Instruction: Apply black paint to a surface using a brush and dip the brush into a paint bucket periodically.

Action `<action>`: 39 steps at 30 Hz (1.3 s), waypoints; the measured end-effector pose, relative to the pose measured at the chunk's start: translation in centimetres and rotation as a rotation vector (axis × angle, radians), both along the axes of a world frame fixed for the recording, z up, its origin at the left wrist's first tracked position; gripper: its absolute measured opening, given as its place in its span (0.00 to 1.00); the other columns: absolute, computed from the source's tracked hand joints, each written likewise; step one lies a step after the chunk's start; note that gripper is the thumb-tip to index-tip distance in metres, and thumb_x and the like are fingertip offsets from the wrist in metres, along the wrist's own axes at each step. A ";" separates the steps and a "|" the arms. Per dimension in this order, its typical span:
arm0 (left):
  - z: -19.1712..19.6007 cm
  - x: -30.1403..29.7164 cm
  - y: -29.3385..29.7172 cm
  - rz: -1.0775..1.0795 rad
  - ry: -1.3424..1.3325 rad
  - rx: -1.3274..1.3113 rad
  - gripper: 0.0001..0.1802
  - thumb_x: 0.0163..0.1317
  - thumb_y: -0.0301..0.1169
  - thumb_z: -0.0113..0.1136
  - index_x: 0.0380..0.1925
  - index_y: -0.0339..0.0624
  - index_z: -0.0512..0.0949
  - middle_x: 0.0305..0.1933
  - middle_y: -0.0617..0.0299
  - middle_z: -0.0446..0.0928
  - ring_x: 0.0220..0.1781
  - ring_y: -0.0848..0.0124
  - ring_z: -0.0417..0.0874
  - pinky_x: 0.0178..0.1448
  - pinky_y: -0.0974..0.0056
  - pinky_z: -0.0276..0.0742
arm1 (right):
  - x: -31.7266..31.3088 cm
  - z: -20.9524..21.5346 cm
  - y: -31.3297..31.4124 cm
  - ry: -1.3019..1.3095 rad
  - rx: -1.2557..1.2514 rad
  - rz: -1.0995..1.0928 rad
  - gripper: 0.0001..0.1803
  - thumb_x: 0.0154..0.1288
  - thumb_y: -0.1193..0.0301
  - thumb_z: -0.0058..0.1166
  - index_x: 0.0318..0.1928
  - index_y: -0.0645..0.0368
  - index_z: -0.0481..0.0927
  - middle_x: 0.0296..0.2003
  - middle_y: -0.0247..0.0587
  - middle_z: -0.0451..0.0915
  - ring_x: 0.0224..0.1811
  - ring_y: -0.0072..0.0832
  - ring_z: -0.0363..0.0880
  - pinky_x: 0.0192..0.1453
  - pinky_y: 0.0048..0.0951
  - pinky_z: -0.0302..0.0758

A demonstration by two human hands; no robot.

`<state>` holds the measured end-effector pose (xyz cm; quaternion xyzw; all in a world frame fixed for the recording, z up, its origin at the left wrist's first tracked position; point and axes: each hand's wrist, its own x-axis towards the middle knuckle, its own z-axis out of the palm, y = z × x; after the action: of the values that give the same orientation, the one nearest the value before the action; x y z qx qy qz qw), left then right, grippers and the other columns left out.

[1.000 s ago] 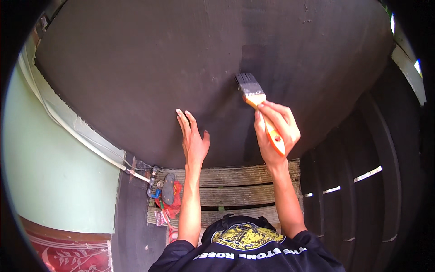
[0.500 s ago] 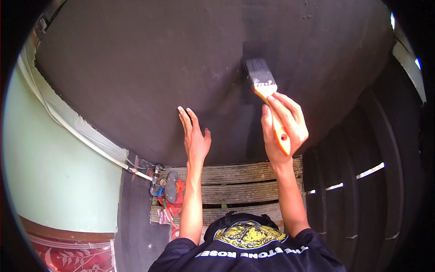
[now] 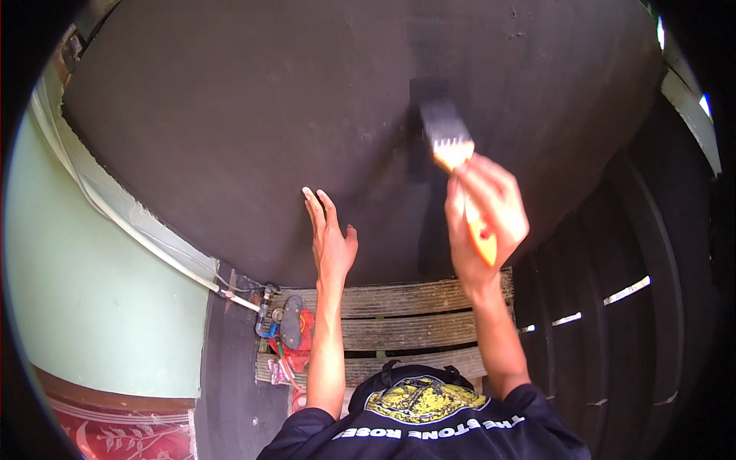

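Note:
My right hand (image 3: 491, 215) grips the orange handle of a wide paintbrush (image 3: 447, 129), its dark bristles pointing up at a large dark wall (image 3: 253, 115). Motion blurs the bristles, and I cannot tell whether they touch the wall. Just above them is a darker, wet-looking patch (image 3: 429, 90) with straight edges. Further left, my left hand (image 3: 331, 241) has its fingers stretched out and holds nothing. Its fingertips are up against or very near the wall surface.
Below is a platform of wooden slats (image 3: 406, 331) with gaps. On its left lie a dark sandal (image 3: 291, 322) and red items. A white pipe (image 3: 153, 245) runs down along a pale green wall (image 3: 107, 284). Dark curved boards (image 3: 606, 307) with bright slits stand at the right.
My right hand and the paintbrush have shifted slightly down and to the right. My left hand has hardly moved, its fingers still stretched out.

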<state>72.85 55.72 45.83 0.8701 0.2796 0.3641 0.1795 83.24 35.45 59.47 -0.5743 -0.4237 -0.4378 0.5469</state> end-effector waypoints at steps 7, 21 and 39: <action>0.5 0.0 -0.2 -0.021 0.009 -0.019 0.51 0.59 0.20 0.60 0.79 0.38 0.43 0.84 0.39 0.31 0.84 0.40 0.43 0.80 0.51 0.62 | 3.6 0.9 3.8 -0.061 0.048 -0.017 0.19 0.57 0.84 0.67 0.50 0.61 0.88 0.49 0.52 0.83 0.48 0.41 0.87 0.53 0.34 0.84; 0.2 -0.6 0.3 -0.032 0.009 -0.031 0.53 0.57 0.20 0.61 0.79 0.38 0.42 0.84 0.38 0.30 0.84 0.40 0.41 0.80 0.52 0.61 | 0.6 -1.9 0.8 0.033 0.025 -0.016 0.17 0.56 0.82 0.66 0.48 0.60 0.88 0.48 0.53 0.84 0.48 0.42 0.87 0.53 0.34 0.83; 0.4 0.1 0.1 -0.039 0.016 -0.029 0.53 0.57 0.20 0.59 0.79 0.37 0.41 0.84 0.38 0.28 0.84 0.39 0.40 0.82 0.52 0.57 | -1.1 -16.5 0.5 0.503 -0.171 0.059 0.17 0.63 0.77 0.65 0.53 0.63 0.85 0.50 0.50 0.82 0.40 0.36 0.87 0.45 0.32 0.83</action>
<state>72.97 55.87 46.22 0.8756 0.2692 0.3495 0.1969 82.15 35.95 42.93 -0.6966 -0.3261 -0.2278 0.5971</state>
